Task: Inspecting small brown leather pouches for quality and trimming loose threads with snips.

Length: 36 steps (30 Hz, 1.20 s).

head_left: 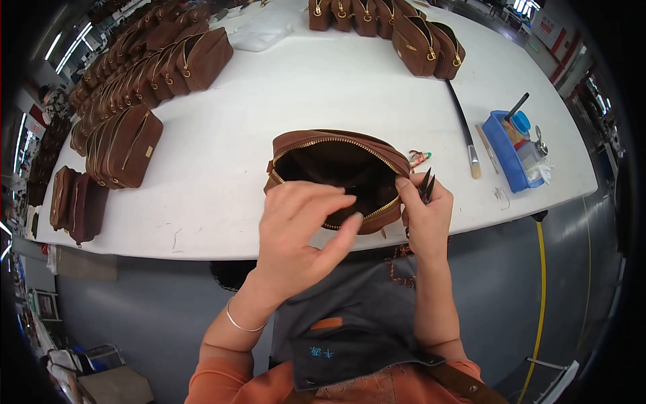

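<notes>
The white table (pixel 323 87) filled most of the view, its near edge curving across the frame just in front of the person, and right at that edge sat the open brown pouch (pixel 336 178), zip mouth gaping upward with its gold teeth showing around a dark lining. The left hand (pixel 299 232) hovered at the pouch's near rim, fingers curled and thumb stretched toward the zip, touching the edge rather than clamped on it. The right hand (pixel 425 215) gripped the pouch's right end, fingers closed, and the same hand pinched a small pair of black snips (pixel 426 187), points sticking upward. A little red and green object (pixel 420 157) lay on the table just behind the pouch's right corner. Off to the left, rows of finished brown pouches (pixel 145 67) stood packed side by side, with a couple of darker ones (pixel 77 205) near the table's left end. Another row of brown pouches (pixel 397 27) lined the far edge. To the right lay a long-handled brush (pixel 464 128), and beyond it a blue tray (pixel 506 151) holding small tools and bottles. Below the table edge ran a grey floor (pixel 498 296) with a yellow line (pixel 540 296), and ceiling strip lights glowed at the far left.
</notes>
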{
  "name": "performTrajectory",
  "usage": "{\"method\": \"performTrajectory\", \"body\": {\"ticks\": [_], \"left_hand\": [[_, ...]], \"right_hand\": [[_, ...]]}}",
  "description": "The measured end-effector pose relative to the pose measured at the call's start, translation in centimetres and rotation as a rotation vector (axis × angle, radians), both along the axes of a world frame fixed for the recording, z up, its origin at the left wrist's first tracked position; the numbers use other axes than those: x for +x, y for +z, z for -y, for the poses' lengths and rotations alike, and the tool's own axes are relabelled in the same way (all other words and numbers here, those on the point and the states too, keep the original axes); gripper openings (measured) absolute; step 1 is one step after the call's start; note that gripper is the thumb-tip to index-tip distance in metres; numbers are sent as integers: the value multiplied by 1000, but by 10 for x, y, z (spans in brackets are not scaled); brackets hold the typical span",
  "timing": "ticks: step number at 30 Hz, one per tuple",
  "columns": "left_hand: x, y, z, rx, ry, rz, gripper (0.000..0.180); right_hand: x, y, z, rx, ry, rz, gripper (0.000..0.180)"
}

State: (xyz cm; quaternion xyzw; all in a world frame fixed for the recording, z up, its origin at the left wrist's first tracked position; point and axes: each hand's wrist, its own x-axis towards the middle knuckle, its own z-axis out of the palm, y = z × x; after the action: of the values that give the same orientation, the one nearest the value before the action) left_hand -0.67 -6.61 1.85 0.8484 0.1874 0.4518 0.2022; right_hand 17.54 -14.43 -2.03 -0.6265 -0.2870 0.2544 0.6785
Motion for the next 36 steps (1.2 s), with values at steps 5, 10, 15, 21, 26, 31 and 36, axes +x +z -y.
{"method": "performTrajectory", "body": {"ticks": [5, 10, 15, 21, 26, 31, 36], "left_hand": [[-2, -5, 2, 114, 1, -244, 21], [-9, 0, -15, 3, 50, -12, 17], [-11, -19, -22, -775, -137, 527, 35], [-17, -21, -29, -947, -194, 606, 37], [-22, -23, -42, -1066, -164, 709, 40], [-24, -27, -44, -1153, -209, 785, 36], [-24, -28, -46, -1188, -235, 808, 36]], "right_hand": [[-4, 9, 5, -20, 39, 123, 19], [6, 10, 8, 81, 48, 45, 40], [5, 8, 8, 61, 156, -70, 49], [-6, 9, -1, 61, 232, -66, 47], [-5, 4, -9, -58, 280, -7, 47], [12, -12, -10, -172, 115, 250, 42], [38, -32, -9, -276, -282, 1255, 43]]}}
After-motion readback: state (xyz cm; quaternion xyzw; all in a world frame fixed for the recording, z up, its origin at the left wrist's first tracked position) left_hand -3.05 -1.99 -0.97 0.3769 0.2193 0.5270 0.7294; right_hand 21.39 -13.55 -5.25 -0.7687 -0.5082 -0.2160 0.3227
